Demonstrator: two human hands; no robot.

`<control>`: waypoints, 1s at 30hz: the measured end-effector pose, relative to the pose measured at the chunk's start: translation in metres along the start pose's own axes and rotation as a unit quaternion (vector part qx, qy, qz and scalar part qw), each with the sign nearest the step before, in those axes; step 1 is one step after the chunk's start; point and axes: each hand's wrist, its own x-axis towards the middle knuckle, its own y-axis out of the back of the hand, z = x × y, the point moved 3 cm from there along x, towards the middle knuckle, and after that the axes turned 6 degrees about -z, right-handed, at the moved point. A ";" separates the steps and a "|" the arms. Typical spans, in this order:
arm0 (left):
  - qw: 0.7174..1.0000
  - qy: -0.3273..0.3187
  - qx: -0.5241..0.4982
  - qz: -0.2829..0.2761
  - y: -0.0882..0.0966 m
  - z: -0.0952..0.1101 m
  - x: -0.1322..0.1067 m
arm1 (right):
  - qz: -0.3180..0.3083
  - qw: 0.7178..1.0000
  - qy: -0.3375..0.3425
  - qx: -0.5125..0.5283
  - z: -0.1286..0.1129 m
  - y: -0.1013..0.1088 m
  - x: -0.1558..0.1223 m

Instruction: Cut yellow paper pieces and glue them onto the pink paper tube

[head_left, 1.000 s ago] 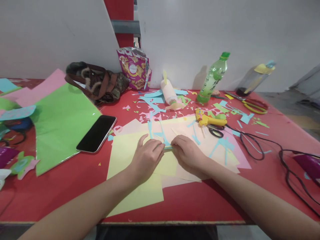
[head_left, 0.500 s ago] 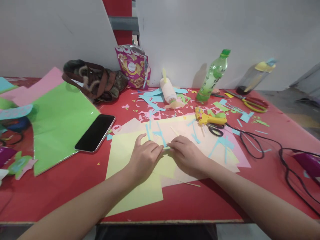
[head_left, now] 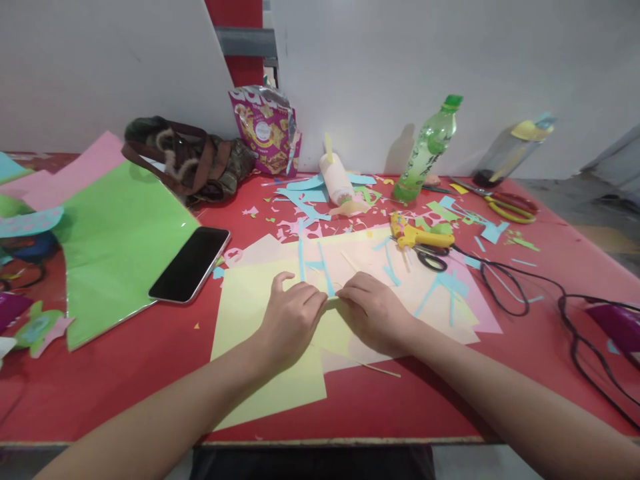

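Note:
My left hand (head_left: 291, 317) and my right hand (head_left: 373, 309) meet fingertip to fingertip over the yellow paper sheet (head_left: 260, 360) on the red table (head_left: 150, 360). Both pinch a small thin piece between them; most of it is hidden by the fingers. Light blue paper strips (head_left: 325, 267) lie just beyond the fingers on a peach sheet (head_left: 365, 257). A thin wooden stick (head_left: 380, 369) lies under my right wrist.
A black phone (head_left: 190, 264) rests on a green sheet (head_left: 115, 247) at the left. A yellow glue gun (head_left: 417, 237), scissors (head_left: 505, 205), a green bottle (head_left: 425, 155), a glue bottle (head_left: 336, 180), a snack bag (head_left: 265, 130), a brown bag (head_left: 190, 163) and a black cable (head_left: 545, 293) surround the papers.
Both hands have stayed pinched together and shifted slightly toward me. The blue strips beyond the fingers have moved a little. The stick under my right wrist has come into view.

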 end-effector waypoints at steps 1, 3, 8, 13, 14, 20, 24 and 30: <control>1.000 -0.001 0.001 0.003 0.000 0.000 0.000 | 0.003 1.000 -0.001 -0.003 0.000 0.000 0.000; 1.000 -0.002 0.001 0.009 0.000 0.000 0.000 | 0.008 1.000 -0.003 -0.010 0.000 0.001 0.000; 1.000 -0.006 0.000 0.017 0.001 0.000 0.000 | 0.019 1.000 0.001 -0.024 0.000 0.001 -0.002; 0.999 -0.009 -0.007 0.031 0.001 0.000 0.000 | 0.040 0.998 0.012 -0.036 -0.001 0.002 -0.002; 0.999 -0.009 -0.008 0.035 0.001 0.000 0.000 | 0.044 0.998 0.014 -0.039 -0.001 0.002 -0.002; 0.999 -0.004 -0.014 0.051 0.002 -0.002 -0.001 | 0.069 0.996 0.027 -0.048 -0.001 0.003 -0.002; 0.999 0.000 -0.018 0.047 0.004 -0.002 -0.001 | 0.087 0.994 0.006 -0.060 0.000 0.006 -0.002; 0.999 -0.012 -0.015 0.034 0.002 -0.003 -0.001 | 0.070 0.996 -0.026 -0.050 0.002 0.005 -0.003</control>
